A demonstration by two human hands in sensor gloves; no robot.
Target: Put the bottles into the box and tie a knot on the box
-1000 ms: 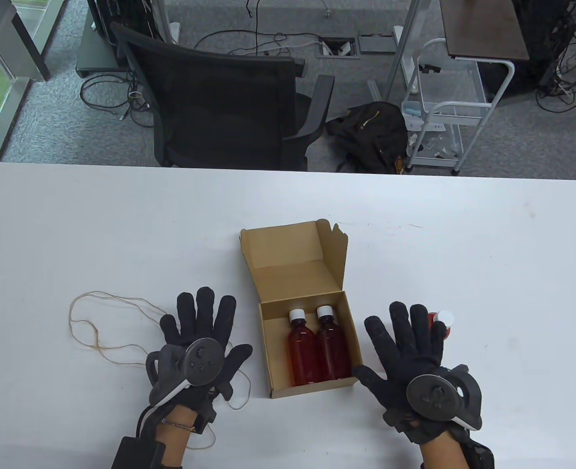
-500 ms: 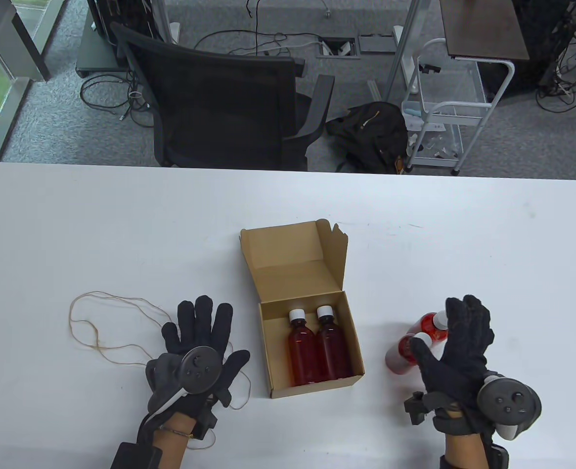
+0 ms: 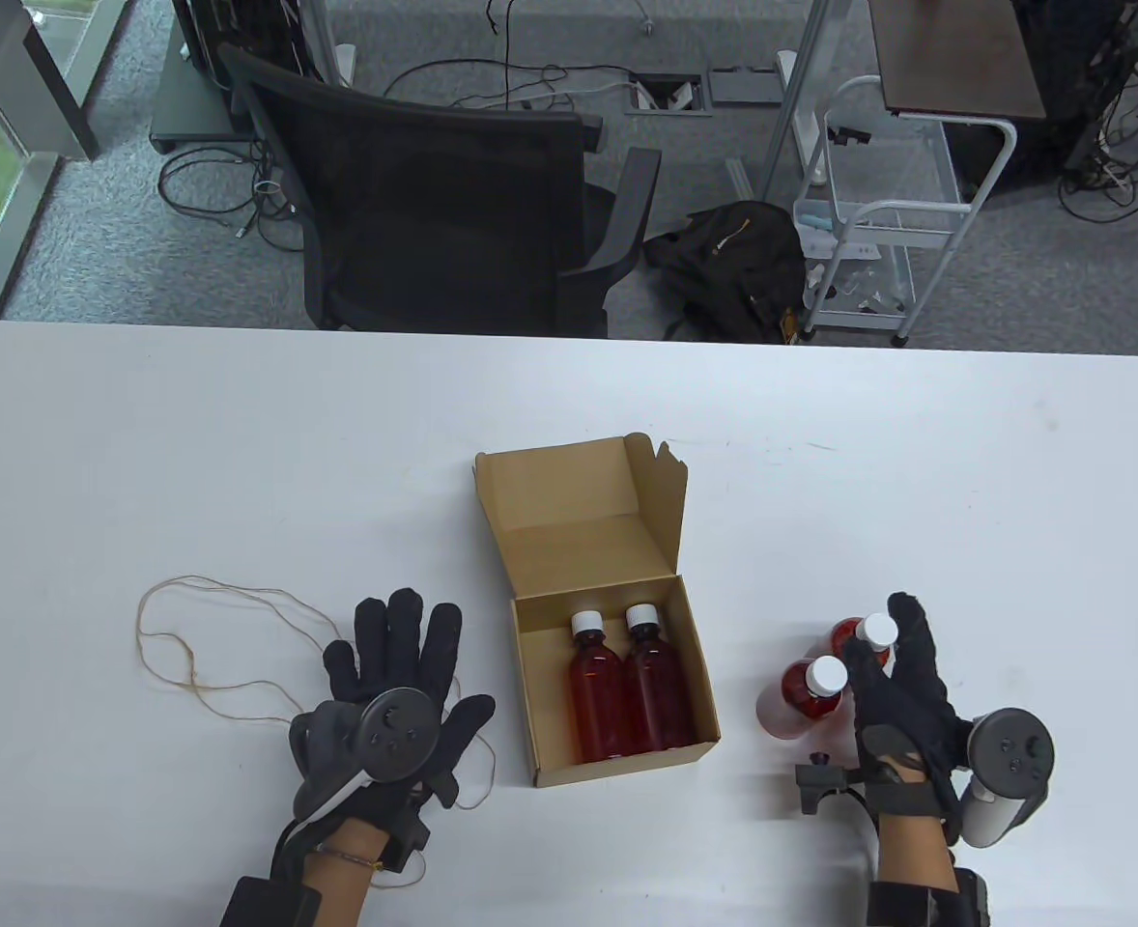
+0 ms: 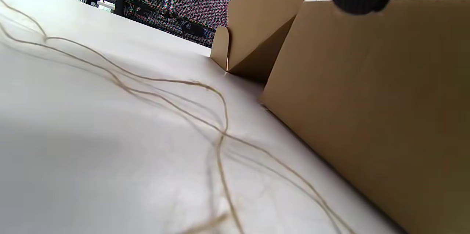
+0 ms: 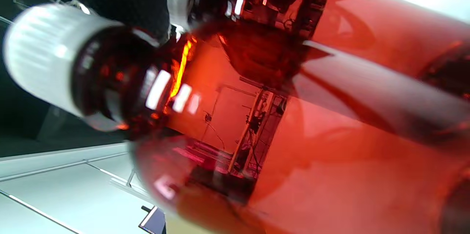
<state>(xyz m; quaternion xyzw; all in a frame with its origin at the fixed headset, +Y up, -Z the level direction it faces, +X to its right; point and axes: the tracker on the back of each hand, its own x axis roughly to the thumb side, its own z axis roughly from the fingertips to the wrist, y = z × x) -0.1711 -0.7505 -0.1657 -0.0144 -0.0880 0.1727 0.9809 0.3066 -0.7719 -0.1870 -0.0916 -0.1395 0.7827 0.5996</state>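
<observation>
An open cardboard box (image 3: 569,502) sits mid-table with two red bottles (image 3: 596,695) (image 3: 659,690) lying side by side in it, white caps pointing away from me. To the right of the box my right hand (image 3: 886,666) grips two more red bottles (image 3: 796,695) (image 3: 844,637) around their necks, just below the white caps. In the right wrist view these bottles (image 5: 293,153) fill the frame, one cap (image 5: 40,54) at the left. My left hand (image 3: 400,657) lies flat, fingers spread, on the thin brown string (image 3: 192,666) left of the box. The left wrist view shows the string (image 4: 220,131) and the box wall (image 4: 367,98).
The white table (image 3: 917,463) stretches wide around the box. Beyond its far edge stand a black office chair (image 3: 434,203), a dark bag (image 3: 733,261) and a white cart (image 3: 878,212) on the floor.
My right hand swung right from its flat rest beside the box, turned on edge and closed round the necks of the two loose bottles. The left hand stayed put.
</observation>
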